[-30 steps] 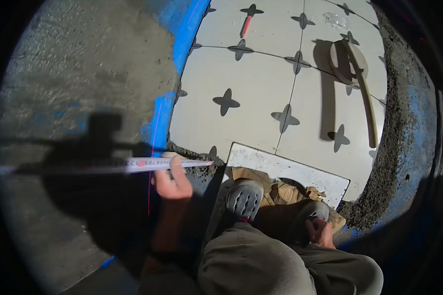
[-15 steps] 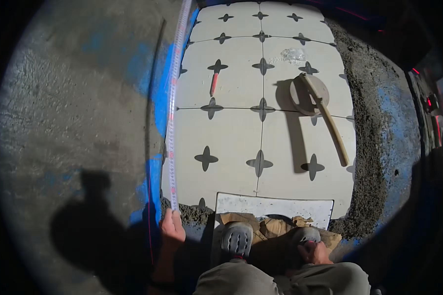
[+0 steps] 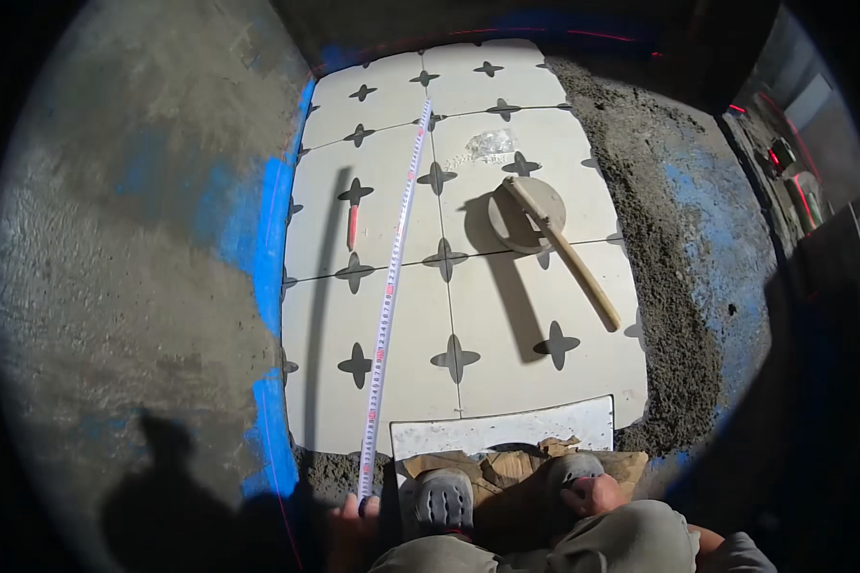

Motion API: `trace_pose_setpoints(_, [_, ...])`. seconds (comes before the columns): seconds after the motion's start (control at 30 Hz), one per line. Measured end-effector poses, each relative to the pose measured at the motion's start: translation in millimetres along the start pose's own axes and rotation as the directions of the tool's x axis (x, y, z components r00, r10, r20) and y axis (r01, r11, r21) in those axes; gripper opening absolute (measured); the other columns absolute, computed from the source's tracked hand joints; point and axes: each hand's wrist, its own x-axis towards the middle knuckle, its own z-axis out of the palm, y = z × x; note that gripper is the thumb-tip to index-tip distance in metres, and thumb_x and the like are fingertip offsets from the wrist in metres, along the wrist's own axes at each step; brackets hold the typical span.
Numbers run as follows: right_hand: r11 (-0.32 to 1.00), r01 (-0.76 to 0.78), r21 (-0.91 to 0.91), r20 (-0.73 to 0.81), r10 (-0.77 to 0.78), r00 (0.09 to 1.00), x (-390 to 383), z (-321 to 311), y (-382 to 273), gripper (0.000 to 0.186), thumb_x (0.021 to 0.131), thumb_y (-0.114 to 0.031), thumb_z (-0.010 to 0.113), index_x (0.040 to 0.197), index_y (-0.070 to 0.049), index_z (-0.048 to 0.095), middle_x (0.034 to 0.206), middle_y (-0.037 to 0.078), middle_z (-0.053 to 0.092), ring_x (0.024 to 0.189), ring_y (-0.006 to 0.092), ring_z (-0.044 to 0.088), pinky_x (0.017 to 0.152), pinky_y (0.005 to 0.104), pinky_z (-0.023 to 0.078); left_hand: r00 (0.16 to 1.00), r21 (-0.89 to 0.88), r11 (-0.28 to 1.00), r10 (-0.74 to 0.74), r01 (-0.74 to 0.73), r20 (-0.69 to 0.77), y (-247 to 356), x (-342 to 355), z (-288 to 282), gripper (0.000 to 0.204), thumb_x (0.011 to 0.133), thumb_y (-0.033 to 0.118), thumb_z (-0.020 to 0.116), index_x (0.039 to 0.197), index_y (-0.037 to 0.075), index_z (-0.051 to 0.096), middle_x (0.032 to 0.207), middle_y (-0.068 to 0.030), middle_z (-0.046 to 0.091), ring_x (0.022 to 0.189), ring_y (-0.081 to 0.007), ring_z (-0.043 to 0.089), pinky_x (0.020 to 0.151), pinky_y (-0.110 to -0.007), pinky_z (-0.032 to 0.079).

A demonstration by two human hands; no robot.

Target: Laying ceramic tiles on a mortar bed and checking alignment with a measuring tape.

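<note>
Low at the left, my left hand (image 3: 352,523) is closed on the near end of a white tape measure (image 3: 385,320). The blade reaches away over the patterned white tiles (image 3: 492,315), its far end above the back rows. My right hand (image 3: 597,494) rests by my right shoe and knee, fingers curled; what they hold, if anything, is hidden. A mallet with a round pale head (image 3: 549,205) and wooden handle (image 3: 588,282) lies on the right-hand tiles. Left of the tape lies a red marker-like stick (image 3: 354,224).
My shoes (image 3: 443,501) stand on brown cardboard (image 3: 508,468) over a white tile (image 3: 506,427) in front. Grey mortar (image 3: 674,353) borders the tiles at right. A blue-patched wall (image 3: 143,248) rises at left. Clear plastic (image 3: 492,143) lies farther back.
The tape has swung right, from along the left wall to across the tiles. My left hand has moved lower with it. The whole view has shifted; the mallet and red stick stay on their tiles.
</note>
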Motion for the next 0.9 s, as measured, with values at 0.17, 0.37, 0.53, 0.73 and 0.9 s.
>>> trace_pose_setpoints(0.17, [0.999, 0.007, -0.041, -0.001, -0.007, 1.000, -1.6, -4.8, -5.4, 0.041, 0.093, -0.048, 0.069, 0.082, -0.009, 0.076, 0.075, 0.024, 0.070, 0.075, 0.0463, 0.070, 0.071, 0.0546, 0.058, 0.999, -0.056, 0.998, -0.032, 0.034, 0.029, 25.7, 20.4, -16.2, 0.028, 0.096, 0.033, 0.067, 0.086, 0.008, 0.059, 0.070, -0.0182, 0.060, 0.067, -0.0457, 0.063, 0.063, -0.055, 0.047])
trace_pose_setpoints(0.37, [0.998, 0.050, -0.030, -0.025, -0.051, 0.998, 0.9, -4.7, -2.0, 0.041, 0.094, -0.048, 0.068, 0.082, -0.009, 0.075, 0.074, 0.024, 0.069, 0.074, 0.0470, 0.070, 0.070, 0.0558, 0.058, 0.945, -0.445, 0.868, -0.303, 0.219, -0.126, 52.7, 96.0, -72.6, 0.019, 0.097, 0.015, 0.061, 0.084, 0.000, 0.057, 0.063, -0.0191, 0.053, 0.058, -0.0430, 0.052, 0.058, -0.047, 0.043])
trace_pose_setpoints(0.53, [0.997, 0.069, 0.028, -0.027, -0.068, 0.997, 1.0, 1.1, 9.0, 0.041, 0.094, -0.049, 0.067, 0.085, -0.010, 0.076, 0.078, 0.024, 0.071, 0.078, 0.0460, 0.071, 0.074, 0.0558, 0.058, 0.724, -0.700, 0.703, -0.418, -0.124, -0.548, 64.6, 192.1, -122.8, 0.017, 0.105, 0.007, 0.043, 0.095, -0.002, 0.053, 0.075, 0.0007, 0.041, 0.065, -0.0093, 0.038, 0.055, -0.028, 0.031])
trace_pose_setpoints(0.73, [0.991, 0.075, 0.111, -0.009, -0.074, 0.997, -7.9, -1.5, 39.1, 0.041, 0.095, -0.049, 0.067, 0.088, -0.009, 0.074, 0.078, 0.022, 0.071, 0.076, 0.0463, 0.069, 0.073, 0.0549, 0.057, 0.747, -0.691, 0.639, -0.266, -0.337, -0.610, 86.1, 330.6, -190.9, 0.021, 0.112, 0.016, 0.050, 0.096, 0.002, 0.053, 0.086, -0.0028, 0.052, 0.080, -0.0118, 0.047, 0.072, -0.030, 0.043])
trace_pose_setpoints(0.9, [0.979, 0.124, 0.164, 0.011, -0.128, 0.992, -0.6, 3.0, 50.6, 0.041, 0.094, -0.045, 0.069, 0.081, -0.006, 0.069, 0.074, 0.022, 0.069, 0.073, 0.0457, 0.068, 0.069, 0.0544, 0.055, 0.907, -0.789, 0.586, -0.205, -0.186, -0.367, 123.2, 434.4, -175.7, 0.021, 0.109, 0.016, 0.056, 0.108, -0.004, 0.059, 0.091, -0.0093, 0.065, 0.074, -0.0162, 0.070, 0.059, -0.028, 0.058])
